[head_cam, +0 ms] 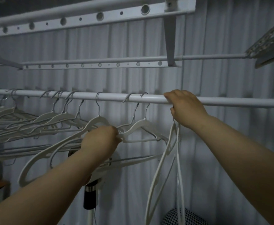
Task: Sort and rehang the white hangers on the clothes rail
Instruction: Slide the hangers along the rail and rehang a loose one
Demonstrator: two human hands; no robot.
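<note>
A white clothes rail runs across the view at mid height. Several white hangers with metal hooks hang on it, crowded at the left. My left hand grips the shoulder end of a white hanger that hangs on the rail by its hook. My right hand is at the rail, fingers curled over it, holding a white hanger that dangles edge-on below the hand. The hook of that hanger is hidden by my hand.
A perforated white rack bar and a higher one run above the rail. A pleated white curtain fills the background. A black-and-white fan stand sits below. A houndstooth-patterned object lies at the bottom.
</note>
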